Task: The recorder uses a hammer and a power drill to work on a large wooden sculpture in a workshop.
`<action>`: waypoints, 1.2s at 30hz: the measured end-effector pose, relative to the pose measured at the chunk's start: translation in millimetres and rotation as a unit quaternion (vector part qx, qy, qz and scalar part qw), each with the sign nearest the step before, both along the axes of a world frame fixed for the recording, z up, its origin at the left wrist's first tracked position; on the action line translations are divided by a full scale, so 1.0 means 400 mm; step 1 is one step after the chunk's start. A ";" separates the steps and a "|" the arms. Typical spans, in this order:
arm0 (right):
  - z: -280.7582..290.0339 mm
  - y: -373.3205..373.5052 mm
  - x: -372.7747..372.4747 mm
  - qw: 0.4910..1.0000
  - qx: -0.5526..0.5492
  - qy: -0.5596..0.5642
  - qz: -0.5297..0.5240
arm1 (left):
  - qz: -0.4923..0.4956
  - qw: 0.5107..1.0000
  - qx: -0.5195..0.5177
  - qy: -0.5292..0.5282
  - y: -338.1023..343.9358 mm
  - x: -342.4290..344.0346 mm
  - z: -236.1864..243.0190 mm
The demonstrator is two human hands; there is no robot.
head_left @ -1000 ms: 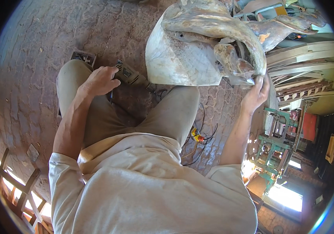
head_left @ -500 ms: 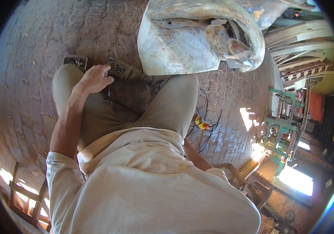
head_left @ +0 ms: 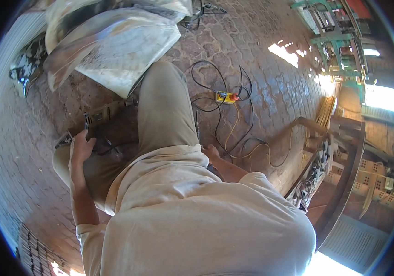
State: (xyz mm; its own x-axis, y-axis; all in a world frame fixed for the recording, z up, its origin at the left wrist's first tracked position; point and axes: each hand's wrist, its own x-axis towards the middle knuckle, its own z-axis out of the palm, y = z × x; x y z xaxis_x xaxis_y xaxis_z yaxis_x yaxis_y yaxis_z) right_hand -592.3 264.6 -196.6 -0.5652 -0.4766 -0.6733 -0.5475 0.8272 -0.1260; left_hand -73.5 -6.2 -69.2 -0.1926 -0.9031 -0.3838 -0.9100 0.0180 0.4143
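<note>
My left hand point(head_left: 82, 147) is over my bent left knee, thumb and forefinger apart, holding nothing that I can see. Just beyond its fingertips a tan power tool point(head_left: 99, 116) with dark vent slots lies on the paving, partly beside a small open box-like thing point(head_left: 64, 139). Low by my right hip is my right hand point(head_left: 211, 152), its fingers mostly hidden by my body and shirt. Something dark shows under that wrist, too covered to name. A thin dark rod point(head_left: 197, 125) stands out close to my right thigh, near this hand.
A large pale plastic sack point(head_left: 128, 50) lies ahead on the left. To the right, a yellow box with a red knob point(head_left: 226, 97) sits among looped black cables point(head_left: 222, 126). A wooden bench point(head_left: 339, 184) with metal tools stands at the right; a green metal frame point(head_left: 339, 50) is farther off.
The view has swung right, so the sack appears farther left and the cables nearer the middle. My right hand has come into sight at my hip. My left hand stays by the left knee.
</note>
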 end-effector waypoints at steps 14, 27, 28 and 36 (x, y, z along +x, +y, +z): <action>-0.345 -0.014 -0.071 0.996 -0.042 0.033 0.078 | 0.033 0.998 0.053 -0.030 -0.007 -0.024 0.033; 0.163 -0.293 -0.129 0.975 -0.203 -0.030 0.087 | 0.043 0.996 0.071 0.033 -0.035 0.023 -0.021; 0.174 -0.327 -0.127 0.972 -0.218 -0.087 0.026 | 0.047 0.997 0.041 0.043 -0.039 0.022 -0.034; 0.062 -0.298 -0.098 0.991 -0.095 -0.087 0.041 | 0.167 0.967 0.147 -0.125 -0.146 0.034 -0.164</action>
State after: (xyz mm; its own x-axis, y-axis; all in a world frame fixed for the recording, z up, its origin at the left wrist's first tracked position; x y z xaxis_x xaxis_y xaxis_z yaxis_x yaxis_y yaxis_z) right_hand -631.5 145.3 -171.7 -0.4032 -0.6429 -0.6512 -0.5679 0.7338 -0.3729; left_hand -60.1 -64.4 -134.6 0.2220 -0.7434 -0.6309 -0.9173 -0.3786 0.1234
